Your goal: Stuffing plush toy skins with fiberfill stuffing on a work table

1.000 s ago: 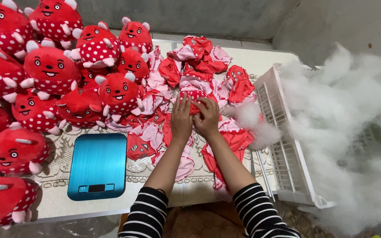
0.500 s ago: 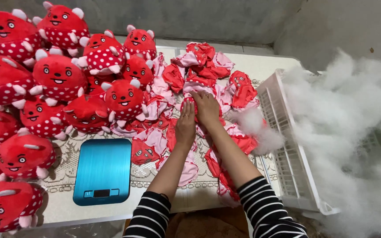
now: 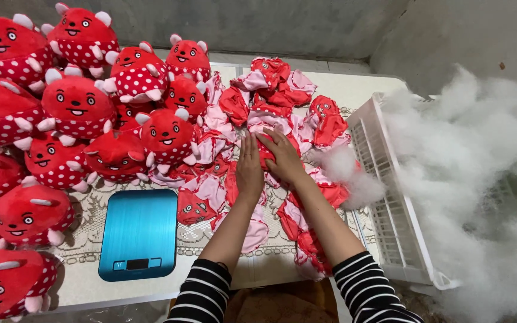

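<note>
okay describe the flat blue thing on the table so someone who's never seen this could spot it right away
Start at the white table with the lace cloth. Near its front edge, left of the person's left hand, lies the kitchen scale. It is a flat, smooth metallic-blue rectangle with a small dark display at its near edge, the only blue, hard-edged thing among the stuffed red plush toys and the limp red-and-pink toy skins.

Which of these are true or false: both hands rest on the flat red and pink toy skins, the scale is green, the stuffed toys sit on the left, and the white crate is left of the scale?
1. Both hands, left hand and right hand, rest on the flat toy skins. True.
2. The kitchen scale is green. False: it is blue.
3. The stuffed red toys are piled on the left. True.
4. The white crate lies left of the scale. False: it lies to the right, beside the white stuffing.
</note>
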